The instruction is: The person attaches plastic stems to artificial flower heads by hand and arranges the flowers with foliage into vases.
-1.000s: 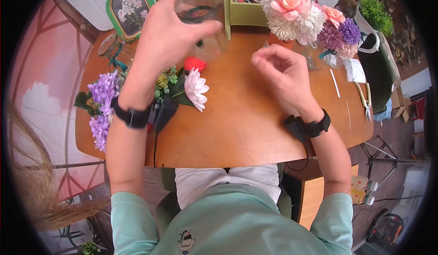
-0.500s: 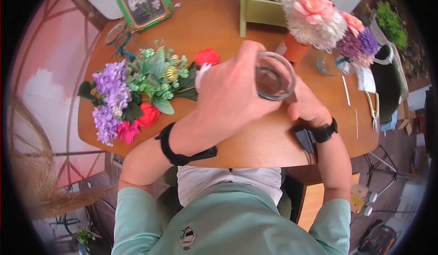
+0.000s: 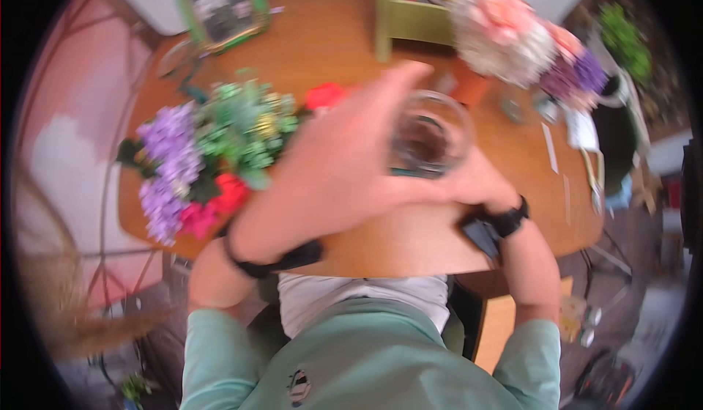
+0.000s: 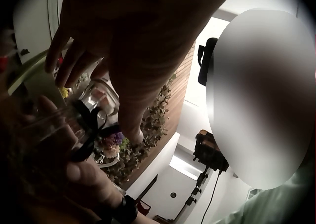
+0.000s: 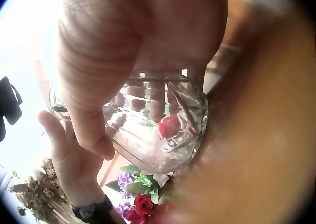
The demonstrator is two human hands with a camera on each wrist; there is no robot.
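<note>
My right hand point(image 3: 483, 183) grips a clear glass vase point(image 3: 432, 142) by its body, with the thumb across the near side. A dark ribbon point(image 4: 91, 120) is tied round the vase's neck. At the vase's mouth is my left hand point(image 3: 329, 172), its fingers and thumb spread apart around the rim. In the left wrist view those fingers point(image 4: 74, 61) are loosely extended over the glass. Faceted glass shows at the vase's base in the right wrist view. The head view is blurred.
Purple hydrangeas point(image 3: 170, 146), green stems point(image 3: 242, 131) and red flowers point(image 3: 231, 194) lie on the table's left. A picture frame point(image 3: 223, 7) and a green wooden box point(image 3: 414, 25) stand at the back. A bouquet point(image 3: 505, 36), a white strip point(image 3: 549, 148) and pliers point(image 3: 593, 179) are at right.
My left hand carried the vase from the back left across to the right hand, which took hold of it. The left fingers have since loosened and spread from the rim.
</note>
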